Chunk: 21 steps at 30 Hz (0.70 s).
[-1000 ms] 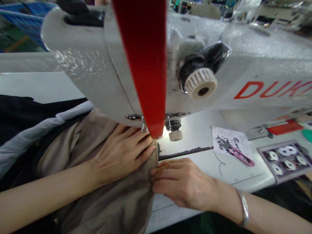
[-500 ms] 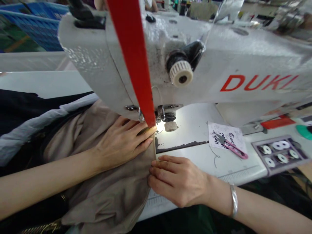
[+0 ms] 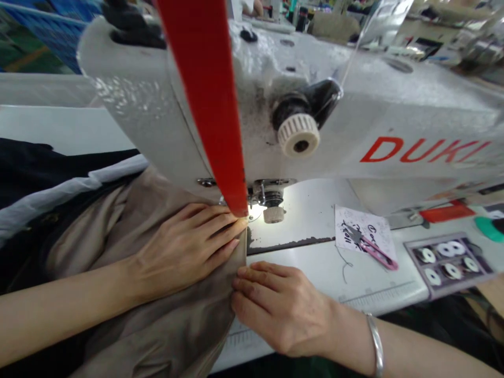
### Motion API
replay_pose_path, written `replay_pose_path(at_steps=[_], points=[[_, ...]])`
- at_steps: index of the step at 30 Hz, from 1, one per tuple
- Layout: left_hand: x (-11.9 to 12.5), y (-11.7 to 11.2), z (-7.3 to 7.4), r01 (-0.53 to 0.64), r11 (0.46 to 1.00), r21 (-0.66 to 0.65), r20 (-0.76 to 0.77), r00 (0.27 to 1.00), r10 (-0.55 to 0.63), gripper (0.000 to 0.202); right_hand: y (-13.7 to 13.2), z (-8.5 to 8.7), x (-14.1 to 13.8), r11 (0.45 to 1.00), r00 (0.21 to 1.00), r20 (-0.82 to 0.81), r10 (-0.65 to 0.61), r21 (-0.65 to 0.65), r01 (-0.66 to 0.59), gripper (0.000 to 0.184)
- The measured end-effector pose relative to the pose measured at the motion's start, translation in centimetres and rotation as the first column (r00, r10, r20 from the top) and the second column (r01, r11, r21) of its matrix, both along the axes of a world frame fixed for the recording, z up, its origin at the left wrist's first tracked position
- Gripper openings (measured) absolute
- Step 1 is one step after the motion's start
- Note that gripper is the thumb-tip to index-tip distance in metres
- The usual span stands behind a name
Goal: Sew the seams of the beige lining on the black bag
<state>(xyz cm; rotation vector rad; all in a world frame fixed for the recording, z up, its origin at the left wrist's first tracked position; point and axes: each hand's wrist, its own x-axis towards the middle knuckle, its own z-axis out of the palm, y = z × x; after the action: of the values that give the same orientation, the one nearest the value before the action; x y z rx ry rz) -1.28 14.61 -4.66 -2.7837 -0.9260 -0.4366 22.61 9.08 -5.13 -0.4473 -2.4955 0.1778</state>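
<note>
Judging brown cloth point(image 3: 197, 304) soft, best held by its border; our left hand point(image 3: 189, 242) presses flat, right hand point(image 3: 281, 304) pinches border near bench's point(image 3: 315, 262) front edge.

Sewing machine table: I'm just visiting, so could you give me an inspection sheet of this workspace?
Surface: pale table with ruler markings; a dark, ragged line crosses it beside the needle area.
Job's things: brown cloth under the sewing machine; the red bar in front partly hides the needle area.
Clutter: paper slip with pink-handled snips on top; bobbin tray to their right.
Hands: left hand spread on the cloth; right hand pinching its edge, bracelet on that wrist.
Cables: none clearly seen; loose thread by the slip.
Surroundings: blue basket behind, far left; background blurred.
</note>
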Motion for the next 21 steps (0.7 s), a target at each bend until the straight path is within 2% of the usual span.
replay_pose_path(at_steps=[12,16,21], points=[[-0.1,1.1,0.3,-0.023,0.994,-0.108,-0.030,0.999,0.020,0.030,1.8,0.1,-0.1,0.998,0.999,-0.039,-0.013,-0.062,0.011,0.027],[-0.4,1.6,0.0,-0.002,0.998,-0.058,0.006,1.000,0.002,0.029,2.3,-0.1,-0.1,0.999,0.999,-0.050,-0.017,-0.047,0.015,0.024],[-0.6,2.1,-0.2,-0.031,1.000,-0.005,-0.034,0.999,0.031,0.025,3.1,-0.3,-0.1,0.999,0.998,-0.051,-0.028,-0.041,0.026,0.024]])
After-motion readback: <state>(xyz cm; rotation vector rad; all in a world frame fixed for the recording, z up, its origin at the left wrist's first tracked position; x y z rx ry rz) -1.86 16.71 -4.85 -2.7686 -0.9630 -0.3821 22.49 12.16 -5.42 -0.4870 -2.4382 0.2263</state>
